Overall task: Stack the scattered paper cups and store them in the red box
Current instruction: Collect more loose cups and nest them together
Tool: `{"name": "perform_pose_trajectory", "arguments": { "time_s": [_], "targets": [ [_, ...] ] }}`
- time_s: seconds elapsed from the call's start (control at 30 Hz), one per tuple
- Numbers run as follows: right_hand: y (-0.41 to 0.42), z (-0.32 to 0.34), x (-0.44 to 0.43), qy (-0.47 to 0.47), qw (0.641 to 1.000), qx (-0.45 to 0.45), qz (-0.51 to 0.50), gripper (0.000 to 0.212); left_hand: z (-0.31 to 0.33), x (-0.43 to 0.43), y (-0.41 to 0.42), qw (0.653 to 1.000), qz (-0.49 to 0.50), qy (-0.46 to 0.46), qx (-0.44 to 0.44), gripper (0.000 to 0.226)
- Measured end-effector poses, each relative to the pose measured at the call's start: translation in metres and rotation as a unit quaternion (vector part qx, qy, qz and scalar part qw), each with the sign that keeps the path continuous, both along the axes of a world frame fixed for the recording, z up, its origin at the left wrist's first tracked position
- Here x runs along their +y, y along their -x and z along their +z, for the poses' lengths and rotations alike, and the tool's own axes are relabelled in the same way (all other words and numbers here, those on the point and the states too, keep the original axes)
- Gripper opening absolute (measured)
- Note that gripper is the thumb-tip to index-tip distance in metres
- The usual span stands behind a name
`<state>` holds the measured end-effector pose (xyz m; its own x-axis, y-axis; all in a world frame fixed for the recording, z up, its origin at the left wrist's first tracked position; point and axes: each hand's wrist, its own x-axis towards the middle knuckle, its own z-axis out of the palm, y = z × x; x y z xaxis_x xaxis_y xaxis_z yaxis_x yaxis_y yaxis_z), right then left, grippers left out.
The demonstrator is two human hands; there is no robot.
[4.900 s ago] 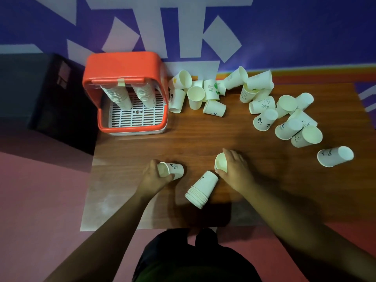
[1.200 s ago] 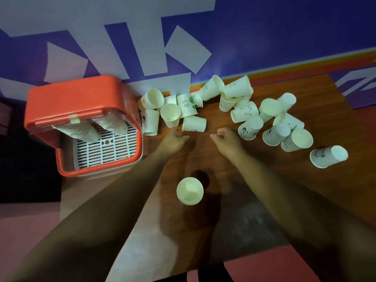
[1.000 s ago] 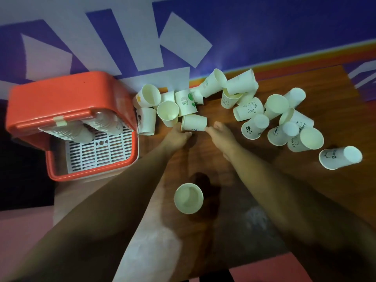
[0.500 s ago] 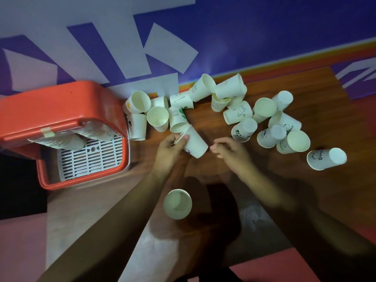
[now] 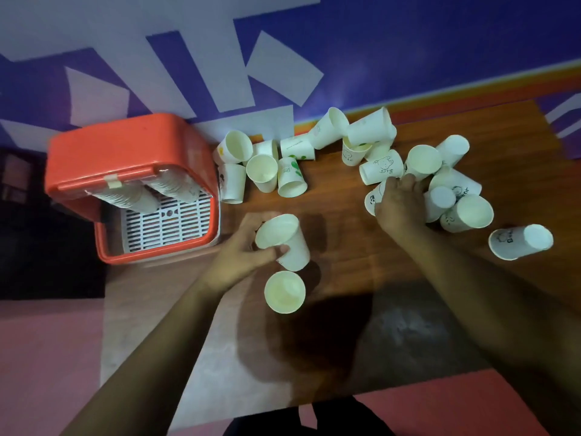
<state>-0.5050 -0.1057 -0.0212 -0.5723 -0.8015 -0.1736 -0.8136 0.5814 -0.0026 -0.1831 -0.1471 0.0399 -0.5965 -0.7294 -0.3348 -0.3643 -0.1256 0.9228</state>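
My left hand (image 5: 243, 253) grips a white paper cup (image 5: 284, 242) just above the upright stack of cups (image 5: 284, 292) standing on the wooden table (image 5: 339, 247). My right hand (image 5: 397, 209) reaches into the right-hand pile of scattered cups (image 5: 452, 187), fingers laid over a panda-print cup (image 5: 372, 198); whether it grips that cup is hidden. A second cluster of loose cups (image 5: 262, 169) lies beside the red box (image 5: 125, 162). The red box stands open at the left, with two cup stacks (image 5: 151, 191) leaning on its white grid.
A single cup (image 5: 520, 242) lies on its side at the far right. The blue-and-white wall runs right behind the cups. The table's near edge is at the bottom, its left edge just past the red box.
My left hand has carried the cup it picked up back toward the upright stack. My right hand has moved right, from the table's middle into the right pile.
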Motion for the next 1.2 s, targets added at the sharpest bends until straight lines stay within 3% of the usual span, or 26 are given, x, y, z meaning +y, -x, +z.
{"name": "perform_pose_trajectory", "arguments": {
  "time_s": [0.1, 0.3, 0.37, 0.43, 0.53, 0.67, 0.73, 0.8, 0.93, 1.0, 1.07, 1.13, 1.2],
  "targets": [
    [-0.002, -0.002, 0.005, -0.012, 1.000, -0.014, 0.008, 0.053, 0.005, 0.018, -0.013, 1.000, -0.019, 0.020, -0.013, 0.053],
    [-0.015, 0.004, 0.022, 0.051, 0.996, -0.039, 0.055, 0.026, 0.000, 0.054, -0.026, 0.989, -0.066, 0.119, -0.054, 0.052],
    [-0.022, 0.011, 0.029, 0.105, 0.988, -0.095, 0.057, 0.016, -0.011, 0.061, -0.030, 0.973, -0.090, 0.186, -0.098, 0.060],
    [-0.034, 0.025, 0.036, 0.158, 0.968, -0.192, 0.020, 0.007, -0.017, 0.070, -0.030, 0.968, -0.087, 0.197, -0.131, 0.067],
    [-0.060, 0.050, 0.048, 0.177, 0.917, -0.355, -0.051, 0.009, -0.027, 0.084, -0.027, 0.964, -0.072, 0.186, -0.178, 0.080],
    [-0.093, 0.072, 0.067, 0.213, 0.795, -0.543, -0.163, 0.012, -0.032, 0.089, -0.028, 0.969, -0.062, 0.144, -0.193, 0.104],
    [-0.108, 0.076, 0.074, 0.206, 0.740, -0.613, -0.187, 0.020, -0.021, 0.088, -0.027, 0.987, -0.017, 0.093, -0.132, 0.111],
    [-0.122, 0.076, 0.076, 0.179, 0.710, -0.656, -0.183, 0.023, -0.009, 0.084, -0.026, 0.996, 0.041, 0.077, -0.038, 0.107],
    [-0.141, 0.077, 0.070, 0.129, 0.622, -0.755, -0.164, 0.026, 0.011, 0.078, -0.028, 0.992, 0.098, 0.064, 0.046, 0.082],
    [-0.147, 0.075, 0.066, 0.120, 0.644, -0.742, -0.140, 0.026, 0.013, 0.074, -0.034, 0.989, 0.119, 0.069, 0.048, 0.077],
    [-0.147, 0.070, 0.060, 0.125, 0.718, -0.674, -0.118, 0.021, 0.012, 0.071, -0.043, 0.990, 0.110, 0.088, 0.017, 0.081],
    [-0.143, 0.064, 0.052, 0.130, 0.765, -0.619, -0.121, 0.017, 0.008, 0.069, -0.049, 0.988, 0.053, 0.140, -0.030, 0.080],
    [-0.136, 0.056, 0.045, 0.139, 0.786, -0.587, -0.138, 0.016, 0.002, 0.069, -0.049, 0.974, -0.025, 0.207, -0.091, 0.076]
  ]
}}
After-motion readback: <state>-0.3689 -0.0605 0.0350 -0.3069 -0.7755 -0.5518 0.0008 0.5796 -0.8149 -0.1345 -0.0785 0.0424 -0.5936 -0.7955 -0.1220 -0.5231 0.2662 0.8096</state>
